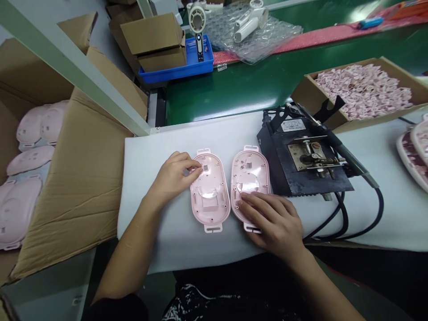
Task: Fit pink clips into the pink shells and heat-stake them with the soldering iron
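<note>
two pink shells (pixel 210 189): left hand (pixel 175 174) pinched together at one, right hand (pixel 277 220) spread over another.

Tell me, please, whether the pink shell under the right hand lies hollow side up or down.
Hollow side up: the pink shell shows its recessed inside within a raised rim.

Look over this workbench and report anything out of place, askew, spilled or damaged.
Nothing spilled or damaged stands out; the two pink shells on the white worktop lie side by side. Only the crumpled bubble wrap looks untidy, sprawling across the pink strip.
</note>
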`<act>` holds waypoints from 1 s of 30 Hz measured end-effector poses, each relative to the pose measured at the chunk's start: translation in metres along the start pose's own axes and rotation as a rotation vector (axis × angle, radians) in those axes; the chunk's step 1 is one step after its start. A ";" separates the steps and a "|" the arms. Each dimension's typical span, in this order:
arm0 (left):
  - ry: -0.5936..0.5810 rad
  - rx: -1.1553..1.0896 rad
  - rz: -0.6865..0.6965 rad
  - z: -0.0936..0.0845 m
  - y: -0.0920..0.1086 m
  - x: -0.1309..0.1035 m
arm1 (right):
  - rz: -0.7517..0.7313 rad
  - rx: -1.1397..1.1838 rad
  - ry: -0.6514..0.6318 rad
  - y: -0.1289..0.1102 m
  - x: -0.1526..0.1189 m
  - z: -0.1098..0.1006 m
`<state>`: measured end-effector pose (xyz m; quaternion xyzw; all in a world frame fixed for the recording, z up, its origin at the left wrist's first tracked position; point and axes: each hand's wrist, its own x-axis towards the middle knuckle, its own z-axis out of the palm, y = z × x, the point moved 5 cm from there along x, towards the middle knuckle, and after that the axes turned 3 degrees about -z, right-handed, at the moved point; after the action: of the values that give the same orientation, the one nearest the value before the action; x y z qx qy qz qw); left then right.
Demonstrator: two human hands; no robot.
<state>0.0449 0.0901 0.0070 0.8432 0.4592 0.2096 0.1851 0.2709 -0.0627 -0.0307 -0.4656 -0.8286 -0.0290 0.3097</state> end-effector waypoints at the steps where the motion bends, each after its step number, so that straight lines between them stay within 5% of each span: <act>1: 0.003 0.002 -0.006 0.001 -0.001 0.000 | 0.000 0.000 -0.003 0.000 0.000 0.000; 10: -0.015 -0.010 -0.035 0.004 0.000 0.001 | 0.000 0.009 -0.001 0.001 -0.001 0.000; 14: 0.028 -0.030 -0.242 0.001 -0.002 0.002 | -0.001 -0.003 -0.003 0.001 -0.001 0.001; 17: -0.087 -0.019 -0.396 0.007 -0.006 0.005 | -0.003 -0.004 -0.006 0.000 0.000 0.000; 21: -0.168 -0.078 -0.393 0.015 -0.005 0.008 | 0.003 0.028 -0.037 -0.001 0.000 -0.001; 26: -0.095 -0.365 -0.519 0.013 -0.010 0.002 | -0.005 0.076 -0.119 0.001 0.001 0.001; 30: 0.042 -0.251 -0.667 -0.009 -0.026 -0.005 | -0.101 0.092 -0.242 -0.008 0.013 -0.002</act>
<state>0.0196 0.0997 0.0007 0.6130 0.6837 0.2095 0.3361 0.2605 -0.0575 -0.0201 -0.4087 -0.8827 0.0496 0.2266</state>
